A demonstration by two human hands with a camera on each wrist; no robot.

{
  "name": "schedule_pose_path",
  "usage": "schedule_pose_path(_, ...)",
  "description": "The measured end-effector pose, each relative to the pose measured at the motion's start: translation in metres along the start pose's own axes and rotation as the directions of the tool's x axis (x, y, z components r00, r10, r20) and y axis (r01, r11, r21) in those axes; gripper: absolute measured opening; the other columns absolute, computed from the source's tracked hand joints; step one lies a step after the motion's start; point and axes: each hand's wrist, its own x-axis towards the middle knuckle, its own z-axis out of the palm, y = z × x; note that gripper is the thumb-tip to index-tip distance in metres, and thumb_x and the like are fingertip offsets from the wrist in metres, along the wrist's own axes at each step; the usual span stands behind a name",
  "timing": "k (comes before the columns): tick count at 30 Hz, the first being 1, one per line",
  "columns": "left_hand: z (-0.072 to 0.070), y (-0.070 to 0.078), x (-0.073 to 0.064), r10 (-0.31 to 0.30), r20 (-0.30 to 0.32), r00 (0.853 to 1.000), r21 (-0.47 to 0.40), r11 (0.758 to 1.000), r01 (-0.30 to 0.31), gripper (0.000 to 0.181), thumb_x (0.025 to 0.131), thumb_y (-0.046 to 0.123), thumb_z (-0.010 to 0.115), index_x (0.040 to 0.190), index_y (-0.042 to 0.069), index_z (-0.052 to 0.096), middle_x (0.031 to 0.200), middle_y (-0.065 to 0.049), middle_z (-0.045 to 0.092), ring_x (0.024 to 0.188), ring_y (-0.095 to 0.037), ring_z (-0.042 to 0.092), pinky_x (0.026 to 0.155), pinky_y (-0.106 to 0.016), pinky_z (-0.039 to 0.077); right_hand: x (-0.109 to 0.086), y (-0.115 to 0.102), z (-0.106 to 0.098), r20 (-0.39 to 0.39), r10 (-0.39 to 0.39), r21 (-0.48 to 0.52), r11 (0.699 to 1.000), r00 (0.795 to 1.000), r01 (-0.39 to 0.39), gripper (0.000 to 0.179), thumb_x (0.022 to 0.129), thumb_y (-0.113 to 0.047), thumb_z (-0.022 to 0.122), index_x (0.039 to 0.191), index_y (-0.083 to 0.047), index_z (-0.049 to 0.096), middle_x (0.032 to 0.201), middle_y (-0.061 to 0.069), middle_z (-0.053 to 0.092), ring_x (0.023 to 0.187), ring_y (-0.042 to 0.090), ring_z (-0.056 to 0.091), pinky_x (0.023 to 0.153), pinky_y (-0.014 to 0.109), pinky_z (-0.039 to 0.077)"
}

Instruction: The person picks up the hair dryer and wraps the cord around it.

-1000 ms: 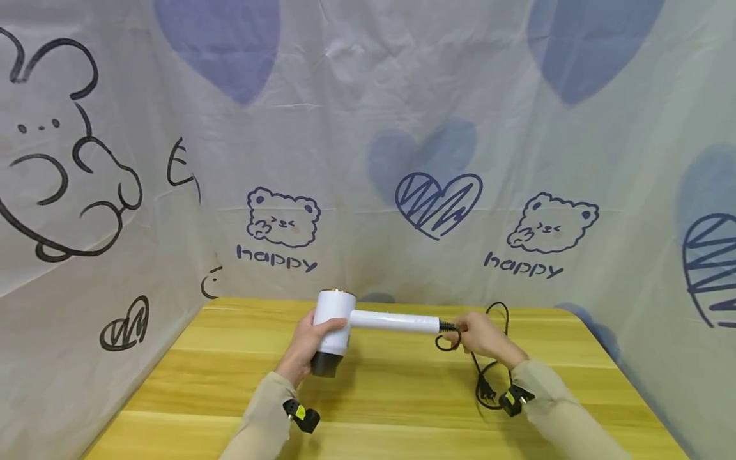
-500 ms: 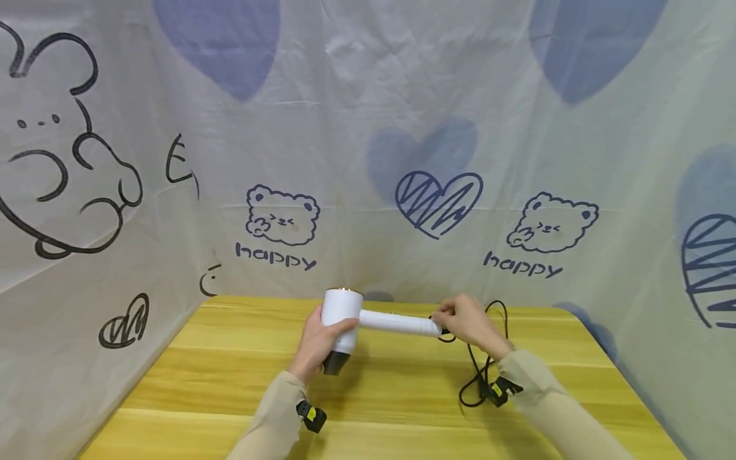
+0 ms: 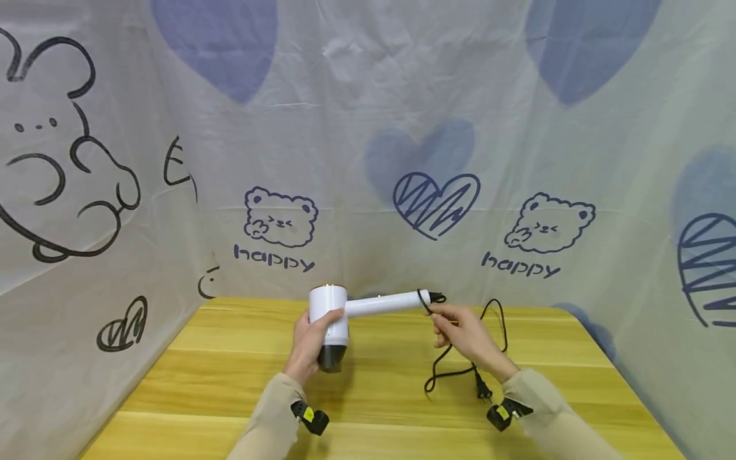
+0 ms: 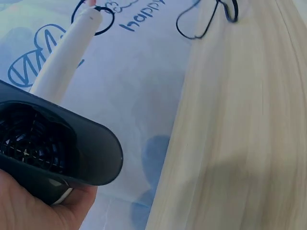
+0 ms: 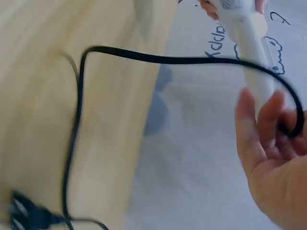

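A white hair dryer (image 3: pixel 329 303) with a dark nozzle (image 3: pixel 331 358) is held above the table, nozzle down. My left hand (image 3: pixel 306 345) grips its barrel, thumb across the front. The handle (image 3: pixel 382 305) points right, tilted slightly up. At its far end, my right hand (image 3: pixel 468 331) pinches the black power cord (image 5: pixel 158 58), part of which loops round the handle's tip. In the right wrist view, the cord runs out from between thumb and fingers. Below that hand, the rest of the cord trails to its plug (image 3: pixel 483 388). The left wrist view shows the nozzle's opening (image 4: pixel 33 136).
A yellow wood-grain table (image 3: pixel 368 415) lies beneath both hands. Behind it and at the sides hangs a pale curtain (image 3: pixel 356 128) printed with hearts and bears. Black camera mounts sit on both wrists (image 3: pixel 310 416).
My right hand has moved left and brought the cord over the handle's end. The handle has tilted up. The loose cord and plug have shifted below the right hand.
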Motion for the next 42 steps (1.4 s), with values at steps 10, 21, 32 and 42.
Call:
schedule_pose_path(10, -0.001, 0.005, 0.003, -0.052, 0.011, 0.999, -0.095, 0.994, 0.053, 0.066, 0.082, 0.037, 0.076, 0.134, 0.007, 0.048, 0.115, -0.016, 0.060, 0.090, -0.023, 0.062, 0.075, -0.033, 0.056, -0.002, 0.025, -0.007, 0.329, 0.061, 0.551, 0.798, 0.942, -0.244, 0.050, 0.106, -0.034, 0.040, 0.144, -0.001, 0.041, 0.070, -0.009, 0.047, 0.052, 0.003, 0.034, 0.059, 0.020, 0.044)
schedule_pose_path(21, -0.004, 0.013, 0.004, -0.083, 0.060, 0.995, -0.167, 0.982, 0.092, 0.062, 0.084, 0.030, 0.074, 0.134, 0.004, 0.047, 0.103, -0.010, 0.063, 0.081, -0.019, 0.065, 0.071, -0.033, 0.057, 0.004, 0.054, -0.021, 0.358, 0.291, 0.323, 0.853, 0.887, -0.410, 0.036, 0.104, -0.035, 0.046, 0.116, -0.004, 0.062, 0.066, -0.008, 0.044, 0.052, 0.005, 0.028, 0.049, 0.020, 0.028)
schedule_pose_path(32, -0.010, 0.007, 0.003, -0.073, 0.201, 0.977, -0.098, 0.991, 0.094, 0.057, 0.085, 0.024, 0.071, 0.132, 0.003, 0.048, 0.094, -0.010, 0.066, 0.076, -0.021, 0.066, 0.066, -0.036, 0.057, 0.019, 0.042, -0.033, 0.022, 0.317, -0.303, 0.906, 0.948, -0.296, 0.032, 0.093, -0.035, 0.065, 0.085, -0.008, 0.078, 0.065, -0.006, 0.058, 0.051, 0.007, 0.032, 0.047, 0.024, 0.029)
schedule_pose_path(42, -0.016, 0.003, 0.001, -0.079, 0.287, 0.955, -0.031, 0.995, 0.092, 0.058, 0.083, 0.025, 0.072, 0.133, 0.007, 0.049, 0.102, -0.014, 0.063, 0.080, -0.023, 0.065, 0.068, -0.037, 0.057, 0.042, 0.021, -0.038, -0.087, 0.160, -0.446, 0.876, 0.983, -0.182, 0.023, 0.095, -0.017, 0.062, 0.080, -0.006, 0.076, 0.056, -0.002, 0.051, 0.047, 0.009, 0.032, 0.045, 0.021, 0.025)
